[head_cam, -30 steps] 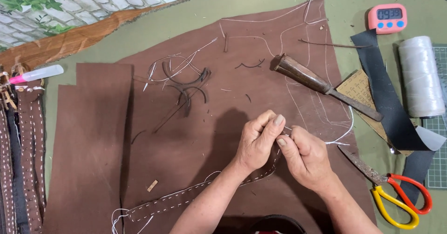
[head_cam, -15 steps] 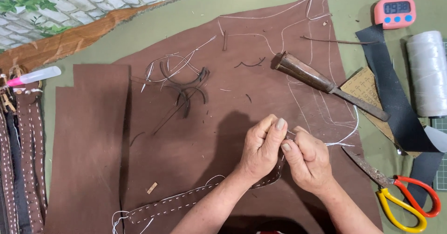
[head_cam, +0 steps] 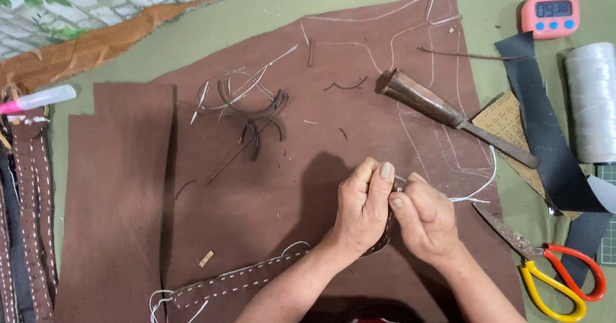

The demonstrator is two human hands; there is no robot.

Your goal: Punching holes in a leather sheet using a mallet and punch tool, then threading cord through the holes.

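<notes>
Both hands pinch a stitched brown leather strap: left hand (head_cam: 362,207) clenched over it, right hand (head_cam: 423,223) gripping beside. White thread (head_cam: 475,191) trailing rightward risks snagging on nearby scissors (head_cam: 545,271).

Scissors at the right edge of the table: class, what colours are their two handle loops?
One loop of the scissors is yellow, the other red-orange; the head view shows them.
</notes>
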